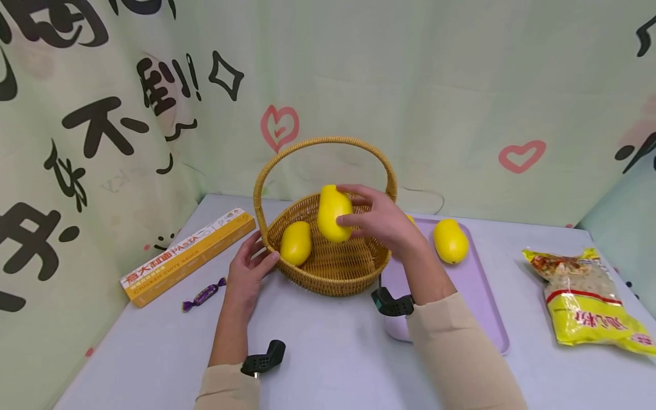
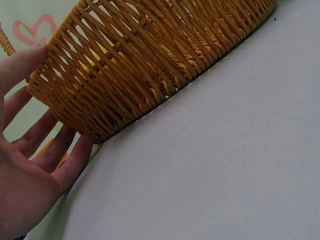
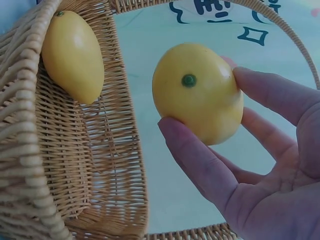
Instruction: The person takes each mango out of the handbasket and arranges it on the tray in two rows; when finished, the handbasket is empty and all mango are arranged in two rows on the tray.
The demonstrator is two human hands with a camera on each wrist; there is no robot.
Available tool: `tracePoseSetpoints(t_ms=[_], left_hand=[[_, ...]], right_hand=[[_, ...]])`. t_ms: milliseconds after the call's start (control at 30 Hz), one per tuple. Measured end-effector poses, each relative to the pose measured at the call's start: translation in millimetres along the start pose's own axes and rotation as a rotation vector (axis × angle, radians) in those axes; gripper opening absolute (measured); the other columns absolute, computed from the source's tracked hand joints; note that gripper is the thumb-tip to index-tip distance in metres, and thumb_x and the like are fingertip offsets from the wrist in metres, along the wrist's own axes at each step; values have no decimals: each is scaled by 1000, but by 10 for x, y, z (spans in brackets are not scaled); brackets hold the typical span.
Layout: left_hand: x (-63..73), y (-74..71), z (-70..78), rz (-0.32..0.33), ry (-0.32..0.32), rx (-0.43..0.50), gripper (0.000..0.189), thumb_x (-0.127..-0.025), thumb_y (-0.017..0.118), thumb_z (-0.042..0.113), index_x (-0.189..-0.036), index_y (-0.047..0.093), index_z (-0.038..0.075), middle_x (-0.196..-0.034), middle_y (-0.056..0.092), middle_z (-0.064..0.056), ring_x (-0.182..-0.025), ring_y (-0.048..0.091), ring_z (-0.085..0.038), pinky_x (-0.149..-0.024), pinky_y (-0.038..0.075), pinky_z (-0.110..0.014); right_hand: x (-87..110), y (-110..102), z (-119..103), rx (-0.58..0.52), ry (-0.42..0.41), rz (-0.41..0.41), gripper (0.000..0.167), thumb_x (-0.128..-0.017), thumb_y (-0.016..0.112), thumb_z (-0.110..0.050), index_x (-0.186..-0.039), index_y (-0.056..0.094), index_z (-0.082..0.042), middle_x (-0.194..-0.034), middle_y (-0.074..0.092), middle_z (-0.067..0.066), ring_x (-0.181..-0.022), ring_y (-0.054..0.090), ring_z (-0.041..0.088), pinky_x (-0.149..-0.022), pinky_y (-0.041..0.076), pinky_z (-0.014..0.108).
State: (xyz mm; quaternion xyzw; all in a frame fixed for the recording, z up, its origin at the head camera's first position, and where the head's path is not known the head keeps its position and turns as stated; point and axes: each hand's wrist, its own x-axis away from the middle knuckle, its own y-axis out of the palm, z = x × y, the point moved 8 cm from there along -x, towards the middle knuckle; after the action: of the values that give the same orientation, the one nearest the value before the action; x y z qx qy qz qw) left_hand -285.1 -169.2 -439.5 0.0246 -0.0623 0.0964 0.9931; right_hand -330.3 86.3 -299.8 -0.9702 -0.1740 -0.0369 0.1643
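Observation:
A yellow mango is pinched between the thumb and fingers of my right hand, held above the wicker basket. In the right wrist view its green stem spot faces the camera. A second mango lies inside the basket at the left. My left hand holds the basket's left end, thumb near the rim and fingers along the outer wall. On the purple tray, partly behind my right forearm, rests another mango. A sliver of yellow shows beside my right wrist, mostly hidden.
Left of the basket lie a long pasta box and a purple wrapped candy. A yellow food bag is at the far right. The basket's tall handle arches over it. Printed curtains stand behind and beside the table.

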Motion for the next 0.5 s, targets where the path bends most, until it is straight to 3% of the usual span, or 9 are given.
tracePoseSetpoints(t_ms=[500], left_hand=[[6,0,7,2,1,1,69,-97,75,23,-156,43,36,-157,47,-1,-143,49,-23,-115,48,-39]], right_hand=[[188,-43,47,11,-35,-37,68,-93,74,-12,-154,49,-28,-158,41,13,-121,64,34,-94,62,44]])
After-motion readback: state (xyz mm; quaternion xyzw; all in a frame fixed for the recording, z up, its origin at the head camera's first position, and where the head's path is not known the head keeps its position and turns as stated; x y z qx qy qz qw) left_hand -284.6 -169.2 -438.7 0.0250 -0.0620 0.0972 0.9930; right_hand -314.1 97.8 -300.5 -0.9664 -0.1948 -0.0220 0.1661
